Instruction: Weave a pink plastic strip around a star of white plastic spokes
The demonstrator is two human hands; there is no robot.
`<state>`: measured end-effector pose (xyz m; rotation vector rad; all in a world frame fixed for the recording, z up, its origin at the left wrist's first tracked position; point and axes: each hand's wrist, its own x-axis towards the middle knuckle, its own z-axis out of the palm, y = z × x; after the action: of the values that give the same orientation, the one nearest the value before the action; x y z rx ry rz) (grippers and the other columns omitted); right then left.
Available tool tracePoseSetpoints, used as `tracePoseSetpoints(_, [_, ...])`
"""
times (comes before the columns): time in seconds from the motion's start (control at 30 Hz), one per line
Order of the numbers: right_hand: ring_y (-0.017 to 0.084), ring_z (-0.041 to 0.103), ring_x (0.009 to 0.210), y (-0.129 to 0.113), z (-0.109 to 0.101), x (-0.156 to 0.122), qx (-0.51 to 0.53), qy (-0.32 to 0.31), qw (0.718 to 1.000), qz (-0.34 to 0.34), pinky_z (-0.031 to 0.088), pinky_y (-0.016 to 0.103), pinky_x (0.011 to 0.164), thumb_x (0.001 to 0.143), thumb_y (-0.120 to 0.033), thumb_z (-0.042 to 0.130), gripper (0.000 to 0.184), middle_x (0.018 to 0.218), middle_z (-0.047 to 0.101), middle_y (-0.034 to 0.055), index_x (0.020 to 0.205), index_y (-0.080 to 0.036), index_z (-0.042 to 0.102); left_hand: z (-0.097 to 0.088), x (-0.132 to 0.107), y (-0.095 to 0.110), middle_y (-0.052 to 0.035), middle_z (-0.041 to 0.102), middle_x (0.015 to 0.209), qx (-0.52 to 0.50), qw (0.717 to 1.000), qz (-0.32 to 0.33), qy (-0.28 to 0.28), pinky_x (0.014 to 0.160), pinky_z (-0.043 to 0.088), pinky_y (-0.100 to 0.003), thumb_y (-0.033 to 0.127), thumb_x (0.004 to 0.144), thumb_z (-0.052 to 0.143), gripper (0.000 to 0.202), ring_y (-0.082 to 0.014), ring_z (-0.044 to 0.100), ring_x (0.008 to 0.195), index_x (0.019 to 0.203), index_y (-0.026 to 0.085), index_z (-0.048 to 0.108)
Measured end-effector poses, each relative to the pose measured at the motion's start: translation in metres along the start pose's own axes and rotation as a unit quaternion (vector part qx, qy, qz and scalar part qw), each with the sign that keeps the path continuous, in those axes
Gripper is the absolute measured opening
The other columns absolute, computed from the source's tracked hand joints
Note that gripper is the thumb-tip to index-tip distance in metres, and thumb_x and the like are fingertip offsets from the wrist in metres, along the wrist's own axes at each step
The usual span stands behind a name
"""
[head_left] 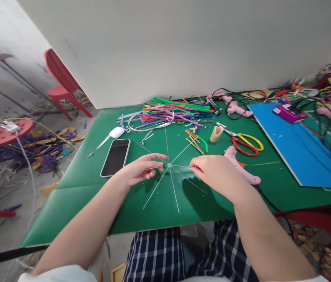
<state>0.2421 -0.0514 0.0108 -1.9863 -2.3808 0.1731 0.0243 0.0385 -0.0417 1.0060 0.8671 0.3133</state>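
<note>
On the green worktop (74, 203), in front of my lap, a star-shaped frame (169, 165) lies between my hands, with 8 thin pale spokes (174, 190) running out from 1 small disc in the middle. My right hand (215, 171) is closed at the fingertips and looks to be pinching the outer end of the spoke on that side. My left hand (142, 169) is loosely open, its fingers bent beside the disc over the spoke on the left; I cannot tell whether they touch it.

I judge the step in hand to be steadying or adjusting that right spoke. The next move, I think, calls for a light pinch and a level pull, with the left fingers braced near the disc, because spokes this thin could bend or work loose there.

A pink glue gun (243, 170) lies just beyond my right hand, with scissors (246, 144) behind it and a short tube (216, 134) near them. Several loose sticks (194, 145) lie past the frame, and a bundle of coloured stems (179, 112) sits farther back. A phone (115, 158) lies near my left hand.
</note>
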Motion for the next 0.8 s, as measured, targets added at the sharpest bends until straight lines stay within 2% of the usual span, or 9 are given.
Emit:
tracePoseSetpoints(0.23, [0.015,0.061,0.066,0.000,0.019,0.014,-0.012,-0.037,0.999,0.012,0.023,0.025,0.046,0.081,-0.019,0.045,0.019,0.073,0.068,-0.0028,0.072,-0.023,0.062,-0.015,0.001,-0.011,-0.0049,0.066,0.078,0.037,0.998,-0.001,0.059,0.036,0.042,-0.010,0.032,0.076,0.060,0.035,-0.0052,0.055,0.045,0.108,0.019,0.055])
tracePoseSetpoints(0.37, [0.015,0.061,0.069,0.003,0.024,0.015,-0.004,-0.028,1.000,0.013,0.025,0.025,0.047,0.081,-0.020,0.045,0.020,0.076,0.068,-0.0030,0.074,-0.024,0.064,-0.022,0.000,-0.009,-0.0055,0.067,0.081,0.089,0.989,0.010,0.121,0.038,0.044,-0.013,0.034,0.076,0.058,0.034,-0.0077,0.058,0.048,0.107,0.020,0.055])
tracePoseSetpoints(0.53, [0.016,0.061,0.069,0.007,0.026,0.016,0.008,-0.040,0.999,0.019,0.027,0.024,0.048,0.080,-0.025,0.051,0.015,0.075,0.068,-0.0030,0.085,-0.027,0.065,-0.033,-0.005,-0.002,-0.0057,0.067,0.082,0.102,0.978,0.035,0.180,0.041,0.045,-0.015,0.035,0.076,0.057,0.030,-0.0075,0.058,0.049,0.102,0.020,0.058])
tracePoseSetpoints(0.8, [0.016,0.060,0.066,0.010,0.027,0.017,0.025,-0.039,0.999,0.010,0.027,0.024,0.046,0.078,-0.029,0.056,0.015,0.074,0.067,-0.0022,0.090,-0.027,0.064,-0.037,-0.009,0.002,-0.0045,0.065,0.080,0.120,0.964,0.064,0.230,0.045,0.048,-0.019,0.039,0.073,0.060,0.031,-0.0098,0.059,0.052,0.096,0.019,0.058])
